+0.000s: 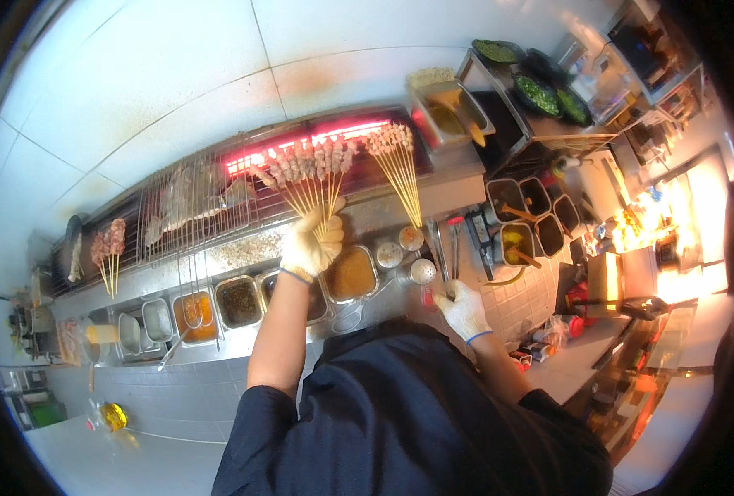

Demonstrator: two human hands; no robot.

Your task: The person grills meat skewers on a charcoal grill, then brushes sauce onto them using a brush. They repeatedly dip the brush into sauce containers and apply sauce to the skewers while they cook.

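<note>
My left hand (312,243), in a white knit glove, grips the lower ends of a fanned bunch of meat skewers (305,167) whose meat lies over the glowing grill (267,146). Another bundle of skewers (398,167) rests on the grill to the right, its sticks pointing towards me. My right hand (463,308), gloved too, is curled at the near end of metal tongs (439,248); whether it holds them cannot be told. Shaker jars (422,271) stand between my hands. A few skewers (109,248) lie at the grill's left end, beyond a wire grilling basket (187,198).
Metal pans of sauce and seasoning (350,273) line the grill's front edge. An oil pan with a brush (450,115) sits at the grill's right end. Several sauce containers (515,242) stand farther right. Large flames (646,217) rise at the far right. An oil bottle (114,416) is lower left.
</note>
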